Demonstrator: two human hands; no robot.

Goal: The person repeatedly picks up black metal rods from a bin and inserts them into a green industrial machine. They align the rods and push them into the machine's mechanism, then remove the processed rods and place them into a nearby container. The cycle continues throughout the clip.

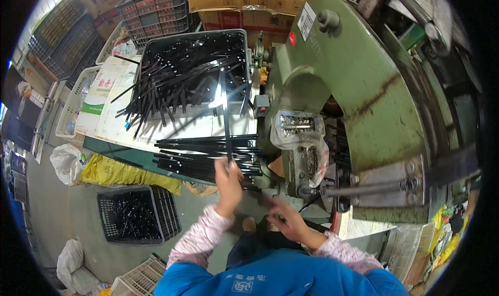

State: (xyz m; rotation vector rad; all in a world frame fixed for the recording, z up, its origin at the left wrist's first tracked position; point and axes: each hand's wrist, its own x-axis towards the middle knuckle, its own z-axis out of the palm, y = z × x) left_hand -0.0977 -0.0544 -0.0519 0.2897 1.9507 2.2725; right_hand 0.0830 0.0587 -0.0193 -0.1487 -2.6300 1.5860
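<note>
My left hand point(228, 188) grips the lower end of a long, thin black metal strip point(226, 122), which stands nearly upright and shines near its upper part. Below it and to the right, my right hand point(290, 222) reaches inward with fingers apart; a dark smear by its fingertips is too blurred to make out. A row of similar black strips point(202, 153) lies crosswise on the table edge, just beyond my left hand. Farther back, a grey bin point(195, 34) is heaped with many more, several sticking out over its front.
A large green press machine point(364, 88) rises on the right, with a plastic-lined tray of small metal parts point(299, 125) at its front. A black crate point(129, 215) of dark pieces stands on the floor to the left. Cardboard boxes point(249, 0) are stacked behind the bin.
</note>
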